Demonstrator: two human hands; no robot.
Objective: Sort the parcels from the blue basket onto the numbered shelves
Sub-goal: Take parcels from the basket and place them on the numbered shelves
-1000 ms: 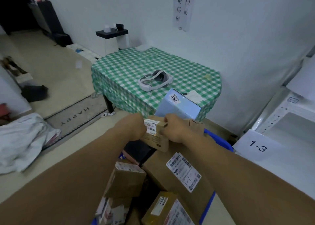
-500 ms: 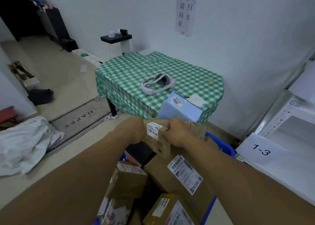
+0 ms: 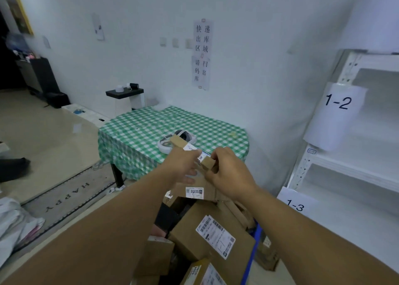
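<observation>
A small, long brown parcel (image 3: 207, 163) with a white label is raised above the blue basket (image 3: 252, 255). My left hand (image 3: 183, 165) holds its left side and my right hand (image 3: 228, 173) grips its near end. Just below my hands lies another brown parcel (image 3: 195, 186) with a small label. The basket, at the bottom middle, is heaped with several brown labelled parcels, the biggest (image 3: 212, 237) on top. White shelves (image 3: 354, 172) stand at the right, with paper signs reading 1-2 (image 3: 336, 103) and 1-3 (image 3: 295, 205).
Behind the basket is a table with a green checked cloth (image 3: 140, 133), and a white headset (image 3: 166, 144) lies on it. A grey HAPPY mat (image 3: 64, 196) and white bags (image 3: 13, 224) lie on the floor at left.
Both hands have lifted the small parcel up from the basket heap and turned it. My view has tilted up, bringing the 1-2 sign into sight.
</observation>
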